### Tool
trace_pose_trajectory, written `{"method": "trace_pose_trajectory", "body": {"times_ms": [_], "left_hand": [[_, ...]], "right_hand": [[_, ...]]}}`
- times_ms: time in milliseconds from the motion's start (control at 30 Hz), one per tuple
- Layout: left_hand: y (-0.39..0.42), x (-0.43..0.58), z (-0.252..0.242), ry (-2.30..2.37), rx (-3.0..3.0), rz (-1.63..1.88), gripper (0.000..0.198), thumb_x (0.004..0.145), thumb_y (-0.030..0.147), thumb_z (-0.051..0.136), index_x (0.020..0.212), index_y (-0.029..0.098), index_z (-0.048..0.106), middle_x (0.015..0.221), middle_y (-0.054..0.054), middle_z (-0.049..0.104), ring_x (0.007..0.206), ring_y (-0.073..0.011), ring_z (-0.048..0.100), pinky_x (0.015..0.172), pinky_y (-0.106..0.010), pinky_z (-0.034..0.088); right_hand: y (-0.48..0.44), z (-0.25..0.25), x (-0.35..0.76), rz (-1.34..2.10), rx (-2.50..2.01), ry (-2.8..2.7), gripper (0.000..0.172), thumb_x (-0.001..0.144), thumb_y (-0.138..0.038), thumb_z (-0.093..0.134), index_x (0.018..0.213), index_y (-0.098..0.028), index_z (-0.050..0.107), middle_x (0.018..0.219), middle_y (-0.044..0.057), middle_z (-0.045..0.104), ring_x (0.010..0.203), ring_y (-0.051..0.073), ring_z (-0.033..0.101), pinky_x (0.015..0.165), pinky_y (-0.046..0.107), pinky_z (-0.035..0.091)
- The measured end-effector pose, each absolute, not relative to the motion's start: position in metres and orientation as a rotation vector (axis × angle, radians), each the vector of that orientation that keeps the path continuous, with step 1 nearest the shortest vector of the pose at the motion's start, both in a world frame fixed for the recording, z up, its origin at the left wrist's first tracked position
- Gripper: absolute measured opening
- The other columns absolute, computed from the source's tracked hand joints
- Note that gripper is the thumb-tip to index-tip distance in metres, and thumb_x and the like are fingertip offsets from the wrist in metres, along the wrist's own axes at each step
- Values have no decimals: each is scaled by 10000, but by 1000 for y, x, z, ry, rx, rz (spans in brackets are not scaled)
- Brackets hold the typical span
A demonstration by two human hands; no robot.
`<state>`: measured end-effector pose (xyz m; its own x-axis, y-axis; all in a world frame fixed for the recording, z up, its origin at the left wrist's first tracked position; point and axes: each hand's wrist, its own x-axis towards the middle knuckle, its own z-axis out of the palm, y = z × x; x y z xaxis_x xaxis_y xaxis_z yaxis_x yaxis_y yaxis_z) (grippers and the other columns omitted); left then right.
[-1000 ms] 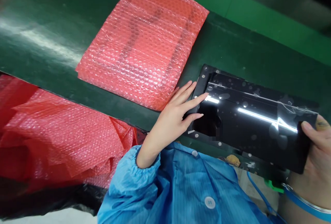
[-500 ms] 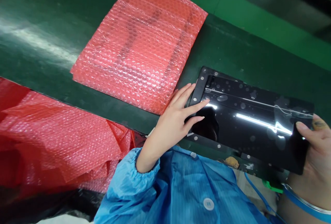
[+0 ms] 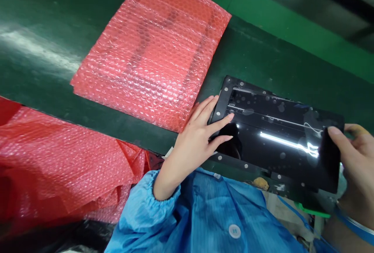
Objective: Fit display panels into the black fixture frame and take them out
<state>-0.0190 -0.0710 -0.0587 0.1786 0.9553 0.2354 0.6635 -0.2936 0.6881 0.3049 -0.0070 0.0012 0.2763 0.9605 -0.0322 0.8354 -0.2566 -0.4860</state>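
Note:
A glossy black panel point(image 3: 280, 155) lies in a black frame point(image 3: 222, 99) with round silvery dots along its border, at the right of the green bench. Bubble-like marks and a bright light reflection show on its surface. My right hand point(image 3: 355, 151) grips the panel's right end, thumb on top and fingers mostly hidden behind. At the left end, my left hand point(image 3: 197, 132) rests with fingers stretched apart; the forefinger and thumb reach over the panel, the other fingers along the frame's edge. Red bubble wrap point(image 3: 157, 54) lies flat beside the left hand, touching or nearly touching its fingers.
The dark green bench point(image 3: 35, 62) runs diagonally across the view. More crumpled red bubble wrap point(image 3: 64, 159) is heaped below its front edge at left, above black plastic point(image 3: 84, 233). A green object point(image 3: 312, 209) and blue cord point(image 3: 295, 210) are at lower right.
My right hand and the panel's right end have shifted slightly left and up in the view. My left hand stays nearly in place. The whole scene has moved a little left with the camera.

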Motion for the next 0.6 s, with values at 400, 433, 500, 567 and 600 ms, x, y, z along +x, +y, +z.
{"method": "trace_pose_trajectory", "body": {"times_ms": [400, 433, 500, 567, 600], "left_hand": [[-76, 21, -36, 1721, 2193, 833, 429, 964, 224, 580, 1392, 202, 584, 1602, -198, 381, 1518, -367, 301, 1130, -640, 388], [-77, 36, -34, 1608, 2260, 842, 443, 965, 215, 570, 1408, 187, 564, 1601, -195, 387, 1520, -350, 300, 1141, -618, 388], [-77, 70, -33, 1295, 2402, 786, 467, 966, 250, 575, 1423, 162, 543, 1591, -174, 414, 1515, -322, 321, 1168, -564, 385], [-78, 100, -35, 1067, 2514, 670, 502, 960, 327, 598, 1425, 145, 544, 1573, -150, 452, 1497, -309, 362, 1196, -525, 365], [-78, 111, -38, 1011, 2563, 620, 517, 957, 365, 603, 1418, 134, 554, 1560, -143, 472, 1485, -308, 384, 1204, -511, 359]], "right_hand": [[39, -13, 323, 454, -2117, -1756, 470, 725, -706, 581, 686, -238, 560, 631, 51, 625, 667, 219, 596, 636, 347, 387], [43, -17, 326, 535, -2055, -1724, 464, 712, -692, 619, 702, -234, 550, 645, 46, 627, 672, 210, 599, 646, 339, 396], [51, -22, 329, 664, -1988, -1716, 474, 673, -679, 681, 700, -235, 516, 649, 28, 614, 652, 187, 575, 636, 322, 388], [60, -26, 330, 687, -1995, -1763, 494, 635, -658, 736, 676, -243, 471, 627, 0, 577, 624, 170, 534, 617, 311, 364], [63, -26, 330, 670, -2014, -1797, 501, 627, -638, 760, 668, -245, 450, 619, -11, 558, 615, 164, 516, 611, 308, 352]]}}
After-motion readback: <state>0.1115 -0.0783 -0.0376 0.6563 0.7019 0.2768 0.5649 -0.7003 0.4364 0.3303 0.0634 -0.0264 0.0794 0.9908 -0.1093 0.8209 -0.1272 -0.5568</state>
